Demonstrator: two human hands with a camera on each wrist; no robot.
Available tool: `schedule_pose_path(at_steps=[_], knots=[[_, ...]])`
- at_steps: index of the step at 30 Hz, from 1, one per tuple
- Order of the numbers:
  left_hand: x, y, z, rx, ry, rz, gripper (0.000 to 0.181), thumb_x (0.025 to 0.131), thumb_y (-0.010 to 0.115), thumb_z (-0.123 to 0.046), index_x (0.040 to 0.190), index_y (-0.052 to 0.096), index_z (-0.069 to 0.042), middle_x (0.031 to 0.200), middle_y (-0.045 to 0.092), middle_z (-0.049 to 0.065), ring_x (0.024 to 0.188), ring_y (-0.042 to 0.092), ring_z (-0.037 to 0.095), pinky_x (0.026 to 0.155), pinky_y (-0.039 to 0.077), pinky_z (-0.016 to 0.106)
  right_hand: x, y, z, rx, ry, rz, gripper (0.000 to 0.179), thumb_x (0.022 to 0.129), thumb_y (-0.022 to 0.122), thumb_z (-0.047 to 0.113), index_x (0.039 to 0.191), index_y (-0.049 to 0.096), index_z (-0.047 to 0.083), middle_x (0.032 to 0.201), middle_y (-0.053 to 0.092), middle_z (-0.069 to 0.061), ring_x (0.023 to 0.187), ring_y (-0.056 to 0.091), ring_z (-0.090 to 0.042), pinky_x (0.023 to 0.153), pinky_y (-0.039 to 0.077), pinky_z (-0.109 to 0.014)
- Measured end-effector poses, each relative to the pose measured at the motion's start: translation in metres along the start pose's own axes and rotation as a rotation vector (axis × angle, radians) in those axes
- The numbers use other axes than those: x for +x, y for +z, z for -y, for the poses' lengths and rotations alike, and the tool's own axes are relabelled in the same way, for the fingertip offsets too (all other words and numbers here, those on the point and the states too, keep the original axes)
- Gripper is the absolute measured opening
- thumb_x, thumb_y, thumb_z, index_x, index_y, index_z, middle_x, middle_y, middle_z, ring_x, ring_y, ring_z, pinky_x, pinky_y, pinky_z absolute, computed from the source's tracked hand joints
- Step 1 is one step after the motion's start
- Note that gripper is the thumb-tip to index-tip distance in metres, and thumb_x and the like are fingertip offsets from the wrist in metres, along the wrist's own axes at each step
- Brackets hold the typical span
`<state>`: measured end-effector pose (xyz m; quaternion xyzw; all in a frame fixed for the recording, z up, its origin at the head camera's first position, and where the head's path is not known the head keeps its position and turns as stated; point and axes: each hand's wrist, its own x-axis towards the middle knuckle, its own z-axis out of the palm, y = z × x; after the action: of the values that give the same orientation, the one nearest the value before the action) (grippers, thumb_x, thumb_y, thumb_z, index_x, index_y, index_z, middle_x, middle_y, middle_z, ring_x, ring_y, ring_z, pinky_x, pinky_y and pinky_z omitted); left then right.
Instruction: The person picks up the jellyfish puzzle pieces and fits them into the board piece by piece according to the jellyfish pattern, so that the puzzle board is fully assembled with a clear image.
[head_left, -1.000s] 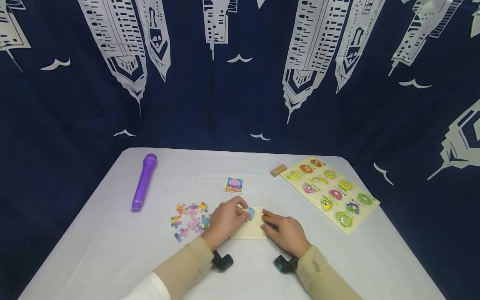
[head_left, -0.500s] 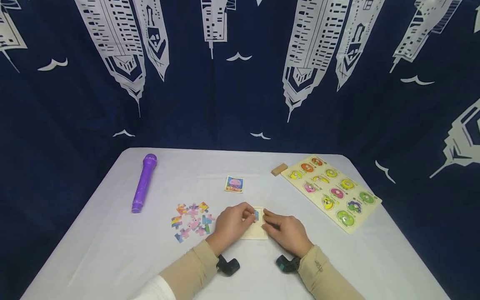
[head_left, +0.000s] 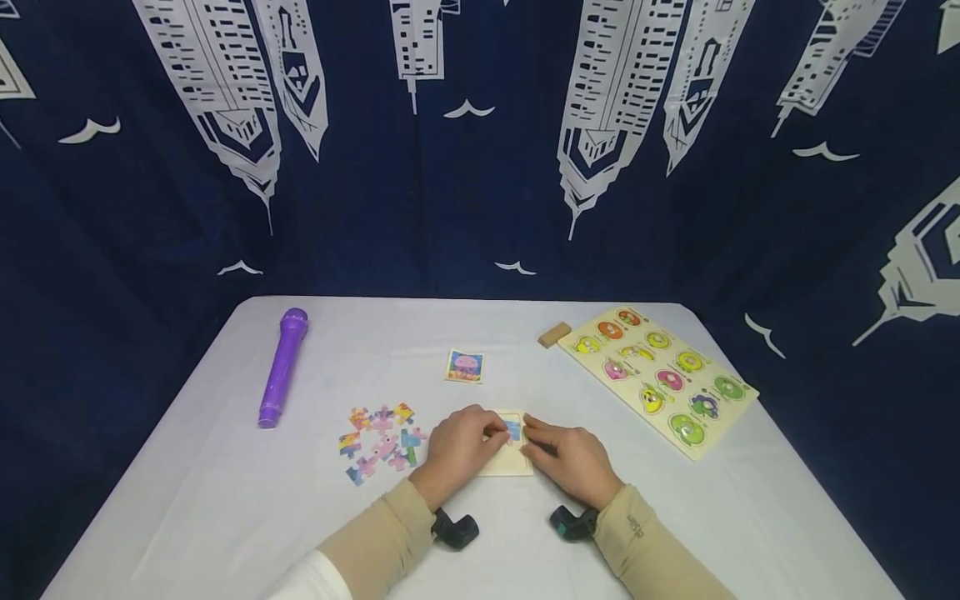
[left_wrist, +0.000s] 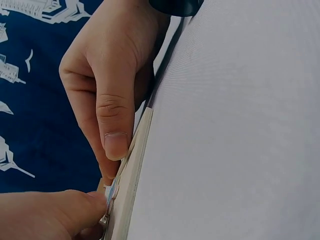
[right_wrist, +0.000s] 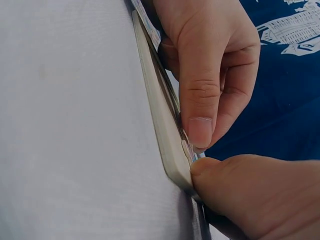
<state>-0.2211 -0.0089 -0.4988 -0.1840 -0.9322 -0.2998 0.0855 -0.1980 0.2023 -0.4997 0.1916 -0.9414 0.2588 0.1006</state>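
A small pale wooden puzzle tray [head_left: 512, 464] lies flat on the table between the hands. In its upper right corner is a blue jigsaw piece [head_left: 513, 428], partly covered by fingertips. My left hand [head_left: 463, 443] reaches over the tray from the left, thumb and forefinger pinching at that piece. With thumb and fingers, my right hand [head_left: 573, 463] holds the tray's right edge. In the right wrist view, the right thumb [right_wrist: 215, 172] presses at the tray's rim, close below the left fingertips. Several loose pink, blue and yellow jigsaw pieces [head_left: 385, 448] lie left of the tray.
A small square picture card [head_left: 465, 367] lies behind the tray. A purple toy microphone [head_left: 283, 367] rests at the left. Back right are a fruit puzzle board [head_left: 660, 375] and a small wooden block [head_left: 554, 335]. A dark patterned cloth [head_left: 420, 192] hangs behind the table.
My left hand has moved right and lowered the blue jigsaw piece into the tray's upper right corner. The right hand has stayed at the tray's right edge.
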Motion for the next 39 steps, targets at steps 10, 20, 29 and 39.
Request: schedule_pose_path(at_steps=[10,20,29,39], knots=[[0.0,-0.002,0.0,0.0,0.012,0.023,0.004,0.093,0.078,-0.03,0.096,0.08,-0.029,0.089,0.065,-0.012,0.078,0.063,0.008,0.062,0.044,0.027,0.0,-0.001,-0.001,0.001,-0.016,0.0,0.034,0.093,0.077,0.03,0.124,0.075,0.014,0.136,0.068,0.004,0.118,0.069,-0.021,0.092,0.057,-0.044],[0.008,0.001,-0.003,0.059,0.013,0.043,0.005,0.093,0.077,-0.034,0.097,0.079,-0.03,0.088,0.063,-0.013,0.074,0.061,0.007,0.061,0.045,0.027,0.0,-0.002,-0.002,-0.01,-0.043,0.0,0.036,0.094,0.076,0.031,0.126,0.074,0.014,0.136,0.067,0.004,0.119,0.069,-0.02,0.095,0.056,-0.045],[0.011,0.002,-0.003,0.077,-0.026,0.017,0.01,0.093,0.078,-0.033,0.088,0.072,-0.027,0.082,0.058,-0.012,0.063,0.05,0.005,0.057,0.042,0.027,0.001,0.0,-0.001,0.005,-0.019,0.015,0.035,0.094,0.076,0.03,0.126,0.075,0.015,0.136,0.067,0.004,0.119,0.068,-0.02,0.095,0.056,-0.045],[0.012,0.003,-0.005,0.062,-0.046,0.026,0.011,0.093,0.077,-0.033,0.087,0.073,-0.025,0.077,0.054,-0.013,0.063,0.048,0.005,0.056,0.04,0.026,0.0,-0.001,-0.003,0.003,-0.025,0.023,0.036,0.094,0.076,0.03,0.127,0.074,0.015,0.136,0.067,0.004,0.119,0.068,-0.019,0.095,0.056,-0.045]])
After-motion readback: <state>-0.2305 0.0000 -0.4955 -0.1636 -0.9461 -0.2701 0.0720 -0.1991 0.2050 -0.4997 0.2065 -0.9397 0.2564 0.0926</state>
